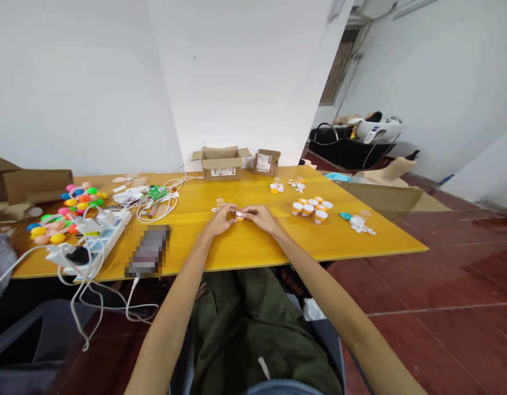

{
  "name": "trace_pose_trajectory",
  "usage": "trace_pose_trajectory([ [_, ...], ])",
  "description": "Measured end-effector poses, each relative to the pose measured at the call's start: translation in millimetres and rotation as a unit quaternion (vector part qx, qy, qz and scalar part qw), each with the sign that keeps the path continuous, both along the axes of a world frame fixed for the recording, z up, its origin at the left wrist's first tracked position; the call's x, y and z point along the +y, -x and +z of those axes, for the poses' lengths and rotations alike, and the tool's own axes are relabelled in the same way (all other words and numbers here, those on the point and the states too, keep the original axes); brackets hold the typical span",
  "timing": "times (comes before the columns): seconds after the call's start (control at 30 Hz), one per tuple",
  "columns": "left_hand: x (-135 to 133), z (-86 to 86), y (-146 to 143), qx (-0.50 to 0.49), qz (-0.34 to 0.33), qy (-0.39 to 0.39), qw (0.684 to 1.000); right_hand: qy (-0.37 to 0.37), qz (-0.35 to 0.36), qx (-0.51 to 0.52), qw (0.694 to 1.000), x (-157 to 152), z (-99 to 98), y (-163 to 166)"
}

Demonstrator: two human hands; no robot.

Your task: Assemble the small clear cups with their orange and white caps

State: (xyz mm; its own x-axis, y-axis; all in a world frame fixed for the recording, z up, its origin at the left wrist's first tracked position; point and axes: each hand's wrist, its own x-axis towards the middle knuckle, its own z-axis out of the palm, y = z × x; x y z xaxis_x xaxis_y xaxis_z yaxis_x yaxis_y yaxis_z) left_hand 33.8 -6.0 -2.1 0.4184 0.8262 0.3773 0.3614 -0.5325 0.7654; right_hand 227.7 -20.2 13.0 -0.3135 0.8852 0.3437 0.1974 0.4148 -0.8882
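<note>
Hands meet at the middle of the bench point(245, 247): your left hand point(221, 219) and right hand point(259, 217) come together fingertip to fingertip over one small piece point(239, 215), white with a bit of orange showing, held low over the yellow top. Both grips look pinched on that piece from either side, though it is too small to tell how each finger sits or whether a cap and a body are joined yet. Judging from the layout, you are partway through a batch. A cluster of small jars point(311, 208) with orange and white tops stands close together to the right of your right hand, and it reads as the finished lot. Farther back lie loose caps point(287, 186), scattered and not yet fitted, and a teal lid point(345, 216) with some white bits point(362, 226) lies near the right edge, so work seems to remain. One clear jar point(219, 202) stands alone just behind your left hand, likely waiting its turn. Two open cartons point(221, 162) sit at the back edge against the wall. On the left, well apart from your hands, are a power strip point(103, 233) with white cables and a heap of coloured eggs point(72, 211); none of it is being touched.
</note>
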Motion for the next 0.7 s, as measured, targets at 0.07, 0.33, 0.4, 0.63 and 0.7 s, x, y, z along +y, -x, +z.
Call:
trace_pose_trajectory([
  [0.07, 0.9, -0.7, -0.1, -0.004, -0.004, -0.001, 1.000, -0.006, 0.000, -0.007, 1.000, -0.8, 0.3, 0.2],
  [0.33, 4.1, -3.2, 0.6, -0.019, -0.019, -0.002, 1.000, -0.051, -0.001, -0.046, 0.998, -2.2, -0.2, 0.5],
  [0.4, 4.4, -3.6, 0.8, -0.020, -0.019, -0.001, 1.000, -0.057, -0.003, -0.052, 0.997, -2.8, 0.0, 0.9],
  [0.63, 3.7, -2.7, 0.5, -0.026, -0.019, 0.006, 0.999, -0.081, -0.005, -0.067, 0.994, -3.9, -0.5, 1.8],
  [0.7, 3.3, -2.4, 0.4, -0.028, -0.019, 0.007, 0.999, -0.087, -0.006, -0.071, 0.994, -3.4, -1.5, 1.7],
])
